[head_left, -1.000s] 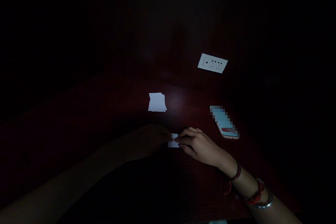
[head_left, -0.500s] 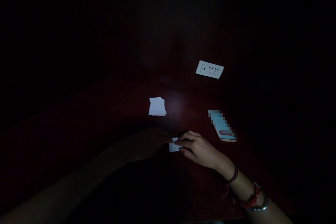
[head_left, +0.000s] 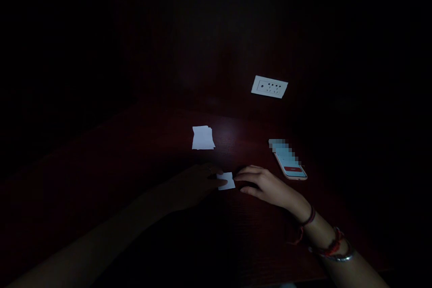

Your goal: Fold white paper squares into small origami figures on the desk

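Observation:
A small square of white paper (head_left: 230, 177), perhaps folded, lies on the dark red table in front of me. From the left, my left hand (head_left: 199, 181) holds it, the thumb across its surface and a finger at its far edge. This hand is in deep shadow and its other fingers are hard to make out. My right hand (head_left: 261, 183) rests just right of the paper, fingers apart and fingertips at or close to its right edge. Beyond both hands lies a small, uneven stack of white paper sheets (head_left: 203, 137).
A phone (head_left: 290, 162) with its screen lit lies on the table (head_left: 162, 144) to the right, beyond my right hand. A white wall socket (head_left: 269, 87) is set in the dark panel behind. Bracelets (head_left: 334, 247) circle my right forearm. Most of the surroundings are dark.
My right hand has come off the paper and drawn slightly right. The left thumb now lies across the paper, which has shifted a little away from me. The view has moved slightly.

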Demonstrator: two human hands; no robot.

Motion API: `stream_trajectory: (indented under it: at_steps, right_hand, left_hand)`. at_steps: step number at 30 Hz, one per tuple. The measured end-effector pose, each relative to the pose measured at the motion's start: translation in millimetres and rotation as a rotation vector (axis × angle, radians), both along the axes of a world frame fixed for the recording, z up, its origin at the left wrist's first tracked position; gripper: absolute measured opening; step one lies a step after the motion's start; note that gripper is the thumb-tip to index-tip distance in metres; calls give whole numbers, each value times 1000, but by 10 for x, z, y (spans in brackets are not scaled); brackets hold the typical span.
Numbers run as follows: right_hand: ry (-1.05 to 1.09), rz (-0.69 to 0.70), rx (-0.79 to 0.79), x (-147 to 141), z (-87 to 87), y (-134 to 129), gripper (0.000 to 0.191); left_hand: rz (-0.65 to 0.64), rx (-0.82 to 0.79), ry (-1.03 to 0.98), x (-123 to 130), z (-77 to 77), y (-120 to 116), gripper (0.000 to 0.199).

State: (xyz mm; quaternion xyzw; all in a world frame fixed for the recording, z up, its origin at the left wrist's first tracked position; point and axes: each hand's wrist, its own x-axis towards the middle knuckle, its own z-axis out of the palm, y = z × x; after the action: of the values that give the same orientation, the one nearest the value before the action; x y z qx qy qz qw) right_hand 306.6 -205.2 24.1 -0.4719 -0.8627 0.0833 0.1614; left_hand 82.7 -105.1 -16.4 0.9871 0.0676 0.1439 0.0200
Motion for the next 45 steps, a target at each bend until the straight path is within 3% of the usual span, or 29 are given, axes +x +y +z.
stream_trajectory:
  at_steps: [5,11,23,45]
  right_hand:
    - [-26,2,47,-19,-82,37,27]
    - [-43,20,58,-22,-101,61,24]
    - [-105,49,81,-18,-139,79,19]
    - [82,-240,36,-37,-261,169,12]
  left_hand:
    - [-72,-28,42,-17,-49,35,42]
    - [-36,-33,109,-20,-14,-15,50]
    - [-33,40,39,-17,-62,-5,43]
    - [25,-27,124,30,57,-134,44]
